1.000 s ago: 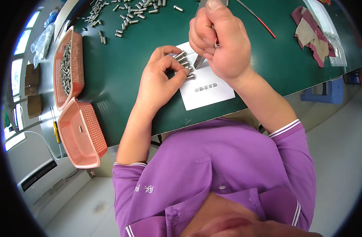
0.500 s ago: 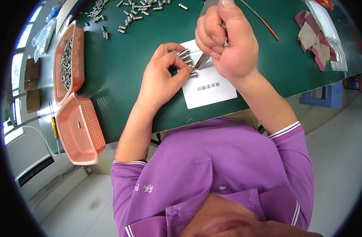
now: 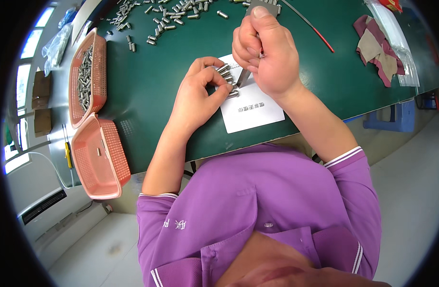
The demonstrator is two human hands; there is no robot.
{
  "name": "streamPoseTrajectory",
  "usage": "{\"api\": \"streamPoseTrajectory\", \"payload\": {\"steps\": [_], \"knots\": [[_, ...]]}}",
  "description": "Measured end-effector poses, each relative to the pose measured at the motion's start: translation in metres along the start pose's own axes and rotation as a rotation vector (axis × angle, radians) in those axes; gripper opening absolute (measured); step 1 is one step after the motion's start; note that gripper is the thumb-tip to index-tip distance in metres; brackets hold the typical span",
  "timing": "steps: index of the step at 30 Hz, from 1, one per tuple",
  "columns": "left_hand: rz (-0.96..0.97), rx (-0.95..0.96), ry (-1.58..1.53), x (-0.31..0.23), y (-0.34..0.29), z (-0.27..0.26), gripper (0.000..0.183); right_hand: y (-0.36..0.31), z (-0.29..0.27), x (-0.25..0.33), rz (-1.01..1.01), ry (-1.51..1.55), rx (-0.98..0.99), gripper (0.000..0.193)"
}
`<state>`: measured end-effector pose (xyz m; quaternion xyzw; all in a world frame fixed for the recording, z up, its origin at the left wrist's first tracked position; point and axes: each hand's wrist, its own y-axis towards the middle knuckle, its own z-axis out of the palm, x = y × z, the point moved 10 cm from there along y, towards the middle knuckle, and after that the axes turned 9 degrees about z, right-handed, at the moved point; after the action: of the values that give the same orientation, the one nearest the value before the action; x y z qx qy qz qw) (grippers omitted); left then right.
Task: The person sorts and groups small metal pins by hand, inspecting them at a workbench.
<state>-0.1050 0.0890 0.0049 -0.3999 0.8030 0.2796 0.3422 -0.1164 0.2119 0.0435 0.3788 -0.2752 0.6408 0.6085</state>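
Observation:
A row of small silver metal pins [image 3: 226, 75] lies on a white printed paper sheet [image 3: 258, 119] near the table's front edge. My left hand [image 3: 194, 95] curls around the row, its fingers at the far end and thumb and forefinger closed at the near side. In the fist of my right hand [image 3: 275, 60] is a flat grey metal tool [image 3: 243, 78]. Its wide end sticks out above the fist, and its narrow tapered end points down beside the pins, close to my left thumb. The fist hides the tool's middle, where a bit of red shows.
Loose metal pins [image 3: 174, 16] are scattered at the far side of the green table [image 3: 147, 95]. At left stand a pink basket of pins [image 3: 101, 76] and a second pink basket [image 3: 90, 167] holding one pin. A red-handled rod [image 3: 323, 39] and a cloth [image 3: 382, 52] lie at right.
My right fist has shifted a little left and down, and more of the tool's wide end shows above it. My left hand stays at the row of pins. The whole view has shifted slightly.

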Motion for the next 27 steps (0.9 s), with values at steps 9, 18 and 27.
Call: {"api": "streamPoseTrajectory", "payload": {"steps": [9, 18, 27], "knots": [[-0.028, 0.014, -0.011, 0.001, 0.001, 0.001, 0.012, -0.001, -0.001, 0.0, -0.026, 0.084, 0.022, 0.049], [-0.012, 0.012, 0.033, -0.002, 0.0, 0.0, 0.012, -0.002, 0.002, -0.004, -0.015, 0.061, 0.007, 0.048], [-0.06, 0.04, -0.039, 0.004, -0.001, 0.002, 0.013, 0.004, -0.006, -0.006, -0.03, 0.06, -0.03, 0.048]]}}
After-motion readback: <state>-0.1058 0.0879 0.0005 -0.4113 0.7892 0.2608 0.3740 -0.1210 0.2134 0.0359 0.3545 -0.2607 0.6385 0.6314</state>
